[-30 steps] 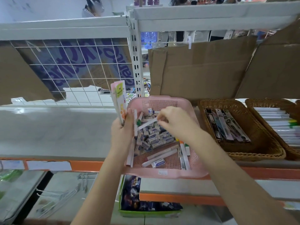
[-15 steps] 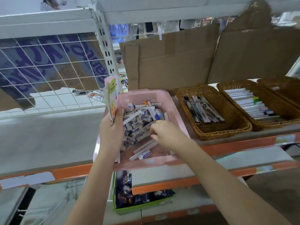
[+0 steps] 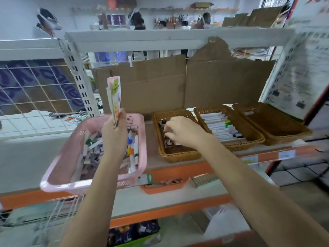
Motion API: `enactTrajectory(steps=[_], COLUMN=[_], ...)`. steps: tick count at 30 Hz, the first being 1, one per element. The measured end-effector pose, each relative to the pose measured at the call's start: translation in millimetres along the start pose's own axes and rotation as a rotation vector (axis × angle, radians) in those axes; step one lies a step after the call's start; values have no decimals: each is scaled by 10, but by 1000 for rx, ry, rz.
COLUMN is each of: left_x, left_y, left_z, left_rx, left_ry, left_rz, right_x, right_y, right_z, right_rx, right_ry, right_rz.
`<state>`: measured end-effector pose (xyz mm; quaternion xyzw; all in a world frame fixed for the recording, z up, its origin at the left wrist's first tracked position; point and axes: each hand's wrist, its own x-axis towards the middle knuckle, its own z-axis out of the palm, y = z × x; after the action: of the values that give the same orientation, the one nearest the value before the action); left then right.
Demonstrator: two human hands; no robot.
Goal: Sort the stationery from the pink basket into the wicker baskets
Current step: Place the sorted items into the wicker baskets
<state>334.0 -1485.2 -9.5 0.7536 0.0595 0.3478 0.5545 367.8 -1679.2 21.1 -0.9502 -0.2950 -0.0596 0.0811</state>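
Three wicker baskets (image 3: 179,155); left hand (image 3: 114,134) grips packets (image 3: 114,97), right hand's (image 3: 183,132) finger state unclear.

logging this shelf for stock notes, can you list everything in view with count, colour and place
pink basket: one, pink plastic, left on the shelf, full of mixed stationery
wicker baskets: three, brown, in a row to its right; left one holds dark flat packs, middle one holds white markers, right one looks nearly bare
cardboard: brown sheets, upright behind the baskets
shelf: grey boards, orange edges
orange tray: one, on the level below
wire grid: white, far left
packets: a few, pink and yellow, held upright by the left hand
left hand: over the pink basket
right hand: fingers curled, in the left wicker basket; a held item can't be made out
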Motion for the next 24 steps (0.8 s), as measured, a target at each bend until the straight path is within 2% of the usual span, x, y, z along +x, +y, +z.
enactTrajectory(steps=[4, 12, 20, 24], left_x=[-235, -524, -499, -419], left_y=[202, 331, 94, -42], left_z=[622, 1458, 1816, 1851], left_rx=[-45, -52, -48, -76], left_ry=[39, -51, -60, -71], left_rz=[-42, -70, -123, -223], right_x=[-282, -647, -511, -351], right_y=[616, 1439, 1586, 1528], right_z=[-179, -184, 231, 386], right_rx=[-21, 35, 80, 104], right_ry=[-8, -21, -39, -55], right_rz=[36, 94, 76, 54])
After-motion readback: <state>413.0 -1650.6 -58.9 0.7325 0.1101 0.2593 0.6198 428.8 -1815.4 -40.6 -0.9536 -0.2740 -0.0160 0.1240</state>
